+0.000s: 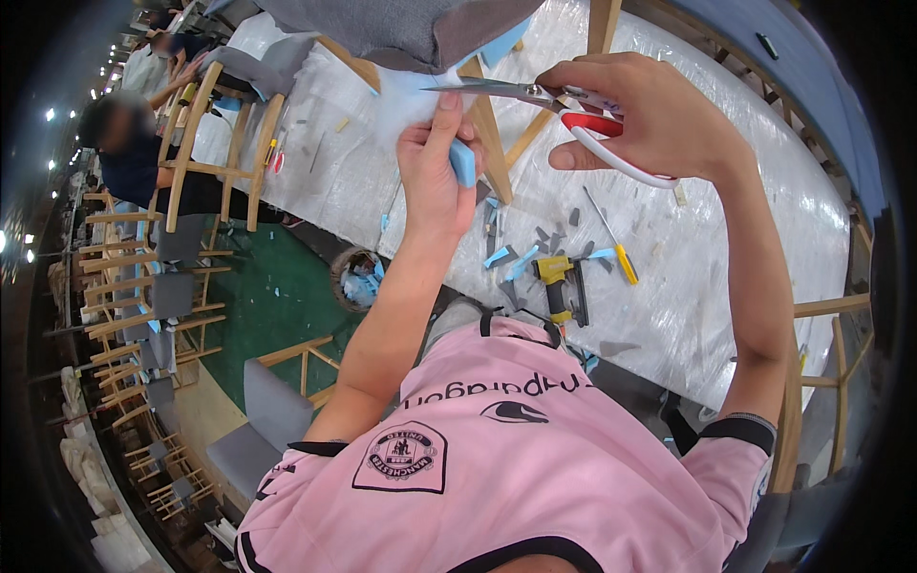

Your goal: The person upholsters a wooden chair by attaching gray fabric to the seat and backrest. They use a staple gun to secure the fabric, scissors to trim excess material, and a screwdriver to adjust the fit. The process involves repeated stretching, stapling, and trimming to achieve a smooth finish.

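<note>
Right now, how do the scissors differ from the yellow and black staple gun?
The scissors are held in the right grip, while the staple gun lies on the plastic-covered table.
The scissors have slim metal blades pointing left; the staple gun has a chunky body.
The scissors' handles are white and red, whereas the staple gun is yellow and black.
Both are hand tools.

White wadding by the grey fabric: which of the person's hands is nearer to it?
Left. The left hand is right at the wadding, thumb by its edge; the right hand is farther off to the right, only its scissors reaching over.
</note>
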The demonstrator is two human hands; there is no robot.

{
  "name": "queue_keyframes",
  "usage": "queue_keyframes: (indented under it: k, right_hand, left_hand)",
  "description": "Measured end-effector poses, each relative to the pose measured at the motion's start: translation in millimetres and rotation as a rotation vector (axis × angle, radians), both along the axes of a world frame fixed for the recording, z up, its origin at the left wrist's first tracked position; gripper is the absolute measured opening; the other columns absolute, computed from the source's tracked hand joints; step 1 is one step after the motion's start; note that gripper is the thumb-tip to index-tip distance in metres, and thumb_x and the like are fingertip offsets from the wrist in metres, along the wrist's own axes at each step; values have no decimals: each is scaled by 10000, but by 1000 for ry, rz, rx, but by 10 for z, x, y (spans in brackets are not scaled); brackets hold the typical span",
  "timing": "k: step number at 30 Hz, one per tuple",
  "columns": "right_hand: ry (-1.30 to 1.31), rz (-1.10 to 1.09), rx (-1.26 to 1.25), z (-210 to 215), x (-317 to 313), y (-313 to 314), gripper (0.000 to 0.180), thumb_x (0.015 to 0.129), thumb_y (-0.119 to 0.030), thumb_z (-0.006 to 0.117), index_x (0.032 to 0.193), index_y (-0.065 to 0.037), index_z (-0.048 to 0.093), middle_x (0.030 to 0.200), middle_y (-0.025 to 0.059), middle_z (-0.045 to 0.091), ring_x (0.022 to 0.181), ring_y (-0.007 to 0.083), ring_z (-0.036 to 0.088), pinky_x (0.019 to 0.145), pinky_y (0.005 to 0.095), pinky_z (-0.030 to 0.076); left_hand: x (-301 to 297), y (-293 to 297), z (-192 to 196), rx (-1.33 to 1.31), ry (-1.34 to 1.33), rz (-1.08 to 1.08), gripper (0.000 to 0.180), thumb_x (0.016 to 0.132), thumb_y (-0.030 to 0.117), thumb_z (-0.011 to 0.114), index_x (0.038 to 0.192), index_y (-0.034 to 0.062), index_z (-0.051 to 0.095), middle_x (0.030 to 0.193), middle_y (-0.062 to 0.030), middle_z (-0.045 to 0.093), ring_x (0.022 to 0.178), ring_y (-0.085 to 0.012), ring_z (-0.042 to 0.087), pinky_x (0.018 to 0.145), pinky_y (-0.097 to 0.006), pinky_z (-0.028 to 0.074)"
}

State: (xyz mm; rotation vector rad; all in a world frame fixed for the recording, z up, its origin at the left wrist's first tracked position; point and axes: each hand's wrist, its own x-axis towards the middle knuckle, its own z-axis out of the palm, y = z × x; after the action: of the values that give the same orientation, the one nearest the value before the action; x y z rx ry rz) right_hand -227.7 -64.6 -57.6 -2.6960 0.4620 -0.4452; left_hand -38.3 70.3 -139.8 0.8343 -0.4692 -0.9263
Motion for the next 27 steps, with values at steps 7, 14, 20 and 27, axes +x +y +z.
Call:
queue_keyframes:
  k: [7,14,20,27]
  right_hand:
    - [-51,-56,-140,3,32,75,512,816,-518,809,1094,-92,752,903,110,734,818,322,683,728,420,537]
    - [120,-83,-50,199,100,139,448,807,-409,840,1084,-67,754,851,165,712,806,368,658,712,447,514]
    - [105,-209,82,223,-145,368,596,773,-531,837,1118,-55,736,880,158,715,799,365,662,733,442,518]
    - [173,-396,172,371,26,857,746,789,-665,779,1176,-31,710,905,163,705,801,327,653,735,420,510]
  left_hand:
    - [51,-52,-49,-6,1,7,326,960,321,762,789,74,635,688,-17,590,477,-111,510,441,-264,354]
    - [131,-21,-107,-22,-43,-46,283,969,309,749,855,63,670,716,-34,627,483,-96,499,440,-252,355]
    - [408,200,42,-117,449,-425,258,987,283,717,1088,55,650,1005,-62,682,515,-60,478,448,-217,343]
    - [611,54,-99,36,246,-453,232,984,241,714,1102,58,635,936,-26,656,510,-55,463,463,-211,333]
